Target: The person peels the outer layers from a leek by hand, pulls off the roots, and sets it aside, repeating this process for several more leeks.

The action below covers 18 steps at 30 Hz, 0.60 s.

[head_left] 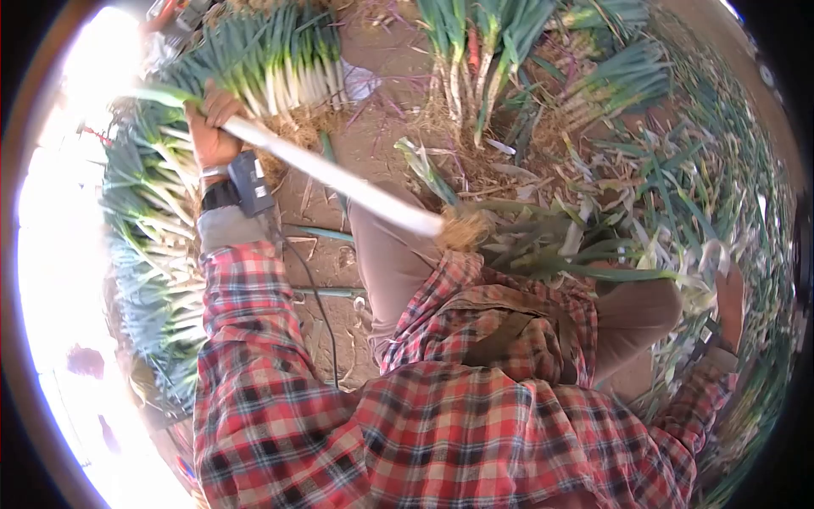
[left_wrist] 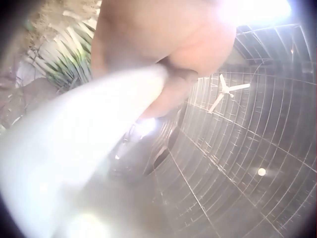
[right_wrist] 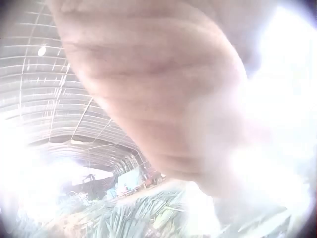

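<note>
My left hand (head_left: 216,127) grips a long green onion (head_left: 339,182) near where its white shaft turns green. The onion slants down across the left thigh, its root tuft (head_left: 466,229) over the lap. Close up in the left wrist view, the white shaft (left_wrist: 84,134) passes under the curled fingers. Out at the far right, my right hand (head_left: 731,297) pinches a pale, limp strip of onion leaf (head_left: 714,257), low over a heap of leaf scraps. Glare and blur hide its fingertips in the right wrist view.
Rows of green onions (head_left: 165,229) line the left side, with more bunches (head_left: 288,72) ahead. Further bunches (head_left: 487,59) stand at the front right. Stripped leaves (head_left: 670,178) cover the right side. A cable (head_left: 318,297) runs from the left wrist camera (head_left: 252,182).
</note>
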{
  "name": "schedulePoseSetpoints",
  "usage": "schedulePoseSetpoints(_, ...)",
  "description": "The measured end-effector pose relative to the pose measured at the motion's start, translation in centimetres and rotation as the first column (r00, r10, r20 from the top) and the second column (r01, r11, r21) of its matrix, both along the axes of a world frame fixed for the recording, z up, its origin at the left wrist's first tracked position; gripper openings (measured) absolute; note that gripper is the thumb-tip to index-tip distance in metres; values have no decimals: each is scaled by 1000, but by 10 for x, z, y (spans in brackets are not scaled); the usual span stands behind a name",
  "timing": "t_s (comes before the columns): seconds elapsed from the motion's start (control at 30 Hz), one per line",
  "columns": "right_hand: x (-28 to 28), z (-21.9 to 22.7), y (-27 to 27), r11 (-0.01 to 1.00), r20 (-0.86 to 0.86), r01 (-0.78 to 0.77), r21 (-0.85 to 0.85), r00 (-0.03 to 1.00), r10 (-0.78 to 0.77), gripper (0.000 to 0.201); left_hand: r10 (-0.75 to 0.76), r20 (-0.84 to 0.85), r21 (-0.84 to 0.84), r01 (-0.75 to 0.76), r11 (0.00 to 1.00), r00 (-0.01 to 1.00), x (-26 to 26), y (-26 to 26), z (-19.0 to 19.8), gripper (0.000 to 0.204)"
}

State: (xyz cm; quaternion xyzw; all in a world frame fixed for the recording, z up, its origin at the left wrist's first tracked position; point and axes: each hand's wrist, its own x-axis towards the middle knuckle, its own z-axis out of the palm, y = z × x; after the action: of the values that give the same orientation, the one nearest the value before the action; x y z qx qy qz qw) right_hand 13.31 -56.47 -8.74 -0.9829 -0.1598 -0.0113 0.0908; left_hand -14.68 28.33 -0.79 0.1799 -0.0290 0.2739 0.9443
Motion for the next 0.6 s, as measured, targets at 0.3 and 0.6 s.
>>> schedulePoseSetpoints(0.3, -138, 68, 351, 539, 94, -731, 418, 625, 775, 44, 322, -21, 56, -321, 945, 946, 40, -150, -25, 34)
schedulePoseSetpoints(0.6, -132, 48, 327, 710, -284, -642, 290, 651, 704, 24, 528, -252, -9, -547, 837, 811, -70, -150, -33, 53)
